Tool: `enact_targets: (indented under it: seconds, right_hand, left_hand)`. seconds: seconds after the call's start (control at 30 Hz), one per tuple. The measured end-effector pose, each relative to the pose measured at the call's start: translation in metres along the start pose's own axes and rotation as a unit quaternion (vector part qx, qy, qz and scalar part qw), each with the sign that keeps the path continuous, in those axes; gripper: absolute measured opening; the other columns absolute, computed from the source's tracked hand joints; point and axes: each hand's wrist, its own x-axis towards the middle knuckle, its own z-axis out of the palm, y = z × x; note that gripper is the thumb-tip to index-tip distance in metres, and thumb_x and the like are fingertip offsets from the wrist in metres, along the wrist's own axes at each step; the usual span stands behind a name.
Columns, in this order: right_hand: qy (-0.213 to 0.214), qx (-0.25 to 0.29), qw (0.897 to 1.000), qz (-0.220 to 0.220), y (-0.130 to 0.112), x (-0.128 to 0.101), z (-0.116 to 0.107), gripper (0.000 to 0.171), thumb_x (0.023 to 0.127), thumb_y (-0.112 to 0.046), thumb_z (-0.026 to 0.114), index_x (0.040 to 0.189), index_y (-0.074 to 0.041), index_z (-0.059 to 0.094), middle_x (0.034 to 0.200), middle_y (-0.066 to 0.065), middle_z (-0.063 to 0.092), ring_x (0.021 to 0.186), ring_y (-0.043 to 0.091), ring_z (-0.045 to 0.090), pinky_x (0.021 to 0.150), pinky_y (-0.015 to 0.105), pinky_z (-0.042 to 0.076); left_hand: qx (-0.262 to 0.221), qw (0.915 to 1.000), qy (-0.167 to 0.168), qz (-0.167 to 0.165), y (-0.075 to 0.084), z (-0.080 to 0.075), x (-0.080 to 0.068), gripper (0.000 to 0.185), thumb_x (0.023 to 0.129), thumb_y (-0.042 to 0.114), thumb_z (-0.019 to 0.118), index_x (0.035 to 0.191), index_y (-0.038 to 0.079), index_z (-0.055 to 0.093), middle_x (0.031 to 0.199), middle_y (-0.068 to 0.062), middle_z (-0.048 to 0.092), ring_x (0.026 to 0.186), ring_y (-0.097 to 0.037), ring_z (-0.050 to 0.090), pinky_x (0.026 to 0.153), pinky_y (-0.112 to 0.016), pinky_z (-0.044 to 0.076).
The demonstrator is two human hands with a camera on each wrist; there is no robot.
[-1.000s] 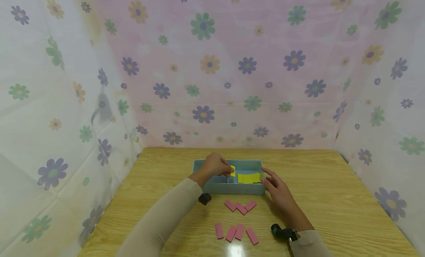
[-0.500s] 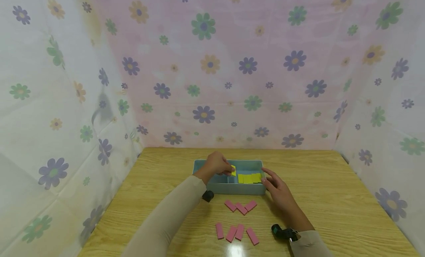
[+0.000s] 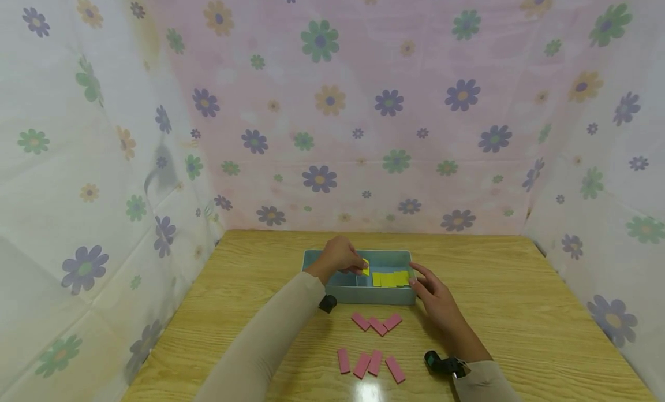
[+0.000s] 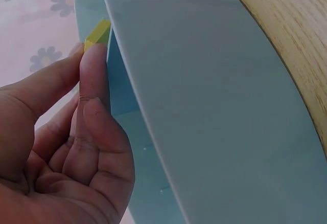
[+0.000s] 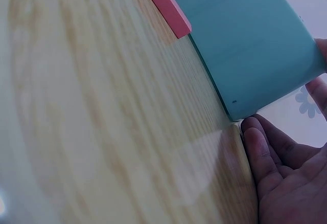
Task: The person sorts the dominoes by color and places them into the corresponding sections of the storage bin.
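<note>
In the head view my left hand (image 3: 340,256) is over the light-blue divided box (image 3: 363,296), near its divider. Its thumb and fingertips pinch a yellow rectangular tile (image 3: 366,267), mostly covered by the fingers. The left wrist view shows the tile's end (image 4: 98,32) sticking out past the fingertips, beside the box wall. Several yellow tiles (image 3: 389,279) lie in a row in the right compartment. My right hand (image 3: 436,295) holds the box's right end, thumb and forefinger at the rim, other fingertips low at the corner in the right wrist view.
Several pink tiles lie on the wooden table (image 3: 249,286) in front of the box: a nearer group (image 3: 362,365) and a farther group (image 3: 377,326). One pink tile (image 5: 168,9) appears close to the box front. Flowered cloth (image 3: 363,119) stands around the table's back and sides.
My left hand has shifted very slightly right with the yellow tile, and the sleeve has moved a little right. My right hand and the pink tiles stay put.
</note>
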Motion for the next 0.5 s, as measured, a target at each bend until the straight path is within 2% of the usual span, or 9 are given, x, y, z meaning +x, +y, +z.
enact_targets:
  seconds: [0.33, 0.5]
  right_hand:
    - [-0.002, 0.008, 1.000, 0.009, -0.0010, -0.0004, -0.0006, 0.056, 0.108, -0.046, 0.052, 0.161, -0.035, 0.037, 0.159, 0.021, 0.045, 0.144, 0.040, 0.047, 0.115, 0.061, 0.041]
    - [0.001, 0.004, 1.000, 0.000, 0.0004, -0.0007, -0.0001, 0.056, 0.108, -0.046, 0.052, 0.160, -0.032, 0.038, 0.156, 0.021, 0.048, 0.142, 0.040, 0.050, 0.113, 0.059, 0.045]
  left_hand:
    - [0.004, 1.0000, 0.004, 0.003, 0.0023, 0.0006, -0.0001, 0.015, 0.086, 0.019, 0.086, 0.077, 0.007, 0.083, 0.068, -0.005, 0.077, 0.073, -0.021, 0.078, 0.077, -0.042, 0.064]
    - [0.008, 1.0000, 0.005, -0.002, 0.0035, 0.0003, 0.0000, 0.015, 0.085, 0.019, 0.087, 0.077, 0.007, 0.083, 0.069, -0.006, 0.077, 0.072, -0.021, 0.078, 0.076, -0.042, 0.064]
